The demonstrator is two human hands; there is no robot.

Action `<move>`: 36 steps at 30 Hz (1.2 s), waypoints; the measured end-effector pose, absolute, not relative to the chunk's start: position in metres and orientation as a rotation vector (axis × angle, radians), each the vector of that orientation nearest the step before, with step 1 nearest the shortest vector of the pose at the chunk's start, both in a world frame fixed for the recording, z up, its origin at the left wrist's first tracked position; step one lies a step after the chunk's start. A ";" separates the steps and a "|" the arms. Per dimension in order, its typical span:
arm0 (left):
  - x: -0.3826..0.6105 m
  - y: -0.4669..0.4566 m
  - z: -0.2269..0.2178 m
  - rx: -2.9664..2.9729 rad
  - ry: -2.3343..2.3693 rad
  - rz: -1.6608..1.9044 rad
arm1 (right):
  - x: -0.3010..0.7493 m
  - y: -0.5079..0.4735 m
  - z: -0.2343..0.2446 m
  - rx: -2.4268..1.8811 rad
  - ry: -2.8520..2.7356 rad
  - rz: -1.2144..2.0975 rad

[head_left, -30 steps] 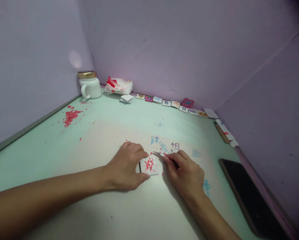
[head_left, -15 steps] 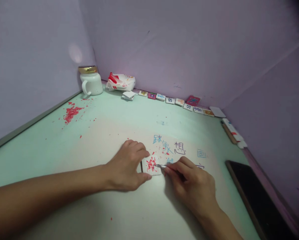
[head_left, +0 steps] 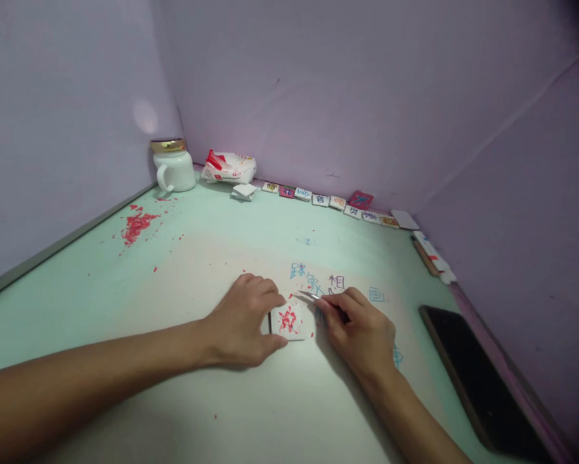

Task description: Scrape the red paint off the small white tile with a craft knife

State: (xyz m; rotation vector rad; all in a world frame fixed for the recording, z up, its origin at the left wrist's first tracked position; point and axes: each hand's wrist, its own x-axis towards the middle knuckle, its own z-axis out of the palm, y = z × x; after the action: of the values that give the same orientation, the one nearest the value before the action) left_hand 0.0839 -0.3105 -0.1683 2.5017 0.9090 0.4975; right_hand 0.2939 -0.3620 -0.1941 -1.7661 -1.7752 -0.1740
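Observation:
My left hand [head_left: 248, 322] grips a small white square block [head_left: 295, 330] by its left side, thumb at the near edge and fingers at the far edge. Red carved marks cover the middle of its top face. In my right hand [head_left: 362, 332] is a slim craft knife [head_left: 311, 296], pinched between thumb and fingers. Its pointed blade hangs just beyond the block's far right corner, apart from the red marks. Red crumbs lie around the block. Blue and purple written characters [head_left: 336, 282] on the table show beyond it, some partly hidden by my right hand.
Red shavings [head_left: 137, 227] are heaped at the left, near a white lidded mug [head_left: 176, 171]. A wipes packet [head_left: 229, 167], white blocks [head_left: 244, 191] and a row of character tiles [head_left: 320, 200] line the back wall. At the right lie a phone [head_left: 483, 380] and a brown stick-like tool [head_left: 425, 256].
The knife has lifted off the block's red face and moved toward its far right corner. My left hand still grips the block. The view has shifted slightly.

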 end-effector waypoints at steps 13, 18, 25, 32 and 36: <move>0.083 -0.311 -0.169 2.528 0.905 0.524 | 0.280 -0.390 -0.176 -1.631 -2.008 -0.073; 0.085 -0.311 -0.167 2.510 0.870 0.513 | 0.277 -0.387 -0.181 -1.702 -1.983 -0.204; 0.084 -0.311 -0.165 2.508 0.870 0.488 | 0.293 -0.367 -0.191 -1.855 -1.839 -0.286; 0.082 -0.310 -0.172 2.497 0.902 0.530 | 0.302 -0.379 -0.189 -1.707 -1.752 0.228; 0.082 -0.309 -0.175 2.499 0.909 0.541 | 0.296 -0.386 -0.185 -1.631 -1.893 0.219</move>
State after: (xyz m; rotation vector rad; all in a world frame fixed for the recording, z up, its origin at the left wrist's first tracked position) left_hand 0.0819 -0.3086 -0.1746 2.4991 0.9088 0.5410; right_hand 0.2959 -0.3863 -0.1851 -1.6306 -1.8930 0.2190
